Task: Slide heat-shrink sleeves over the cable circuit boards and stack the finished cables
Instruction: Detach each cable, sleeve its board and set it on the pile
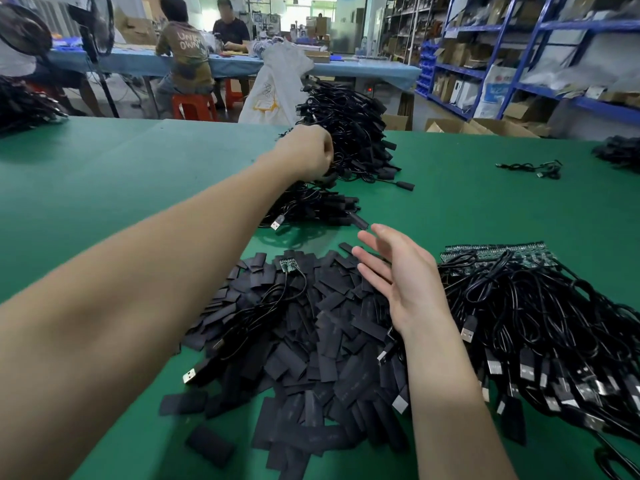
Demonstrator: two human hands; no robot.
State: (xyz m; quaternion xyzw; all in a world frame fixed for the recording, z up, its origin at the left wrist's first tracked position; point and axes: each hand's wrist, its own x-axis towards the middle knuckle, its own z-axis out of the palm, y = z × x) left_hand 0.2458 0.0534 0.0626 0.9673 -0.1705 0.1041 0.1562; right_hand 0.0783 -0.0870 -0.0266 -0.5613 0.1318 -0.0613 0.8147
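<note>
Head view: green tabletop [104,174], seen from its near edge. Heat-shrink sleeves [311,358], flat and black, are heaped at the near middle of the tabletop. One unsleeved cable [277,299] is laid across that heap, its green circuit board [288,265] at the heap's far side and its USB plug [189,376] at the near left. Unsleeved cables [536,306] are bundled along the right edge, with their boards [502,252] lined up at the far end of the bundle. Sleeved cables are stacked toward the far middle in a low pile [311,206] and, behind it, a tall pile [349,126]. The left hand [306,152] is stretched to the foot of the tall pile, fingers curled; whether a cable is pinched cannot be told. The right hand [398,271] is held over the sleeve heap, fingers straight and slightly spread, nothing gripped. A loose cable [533,169] is noted toward the far right corner.
</note>
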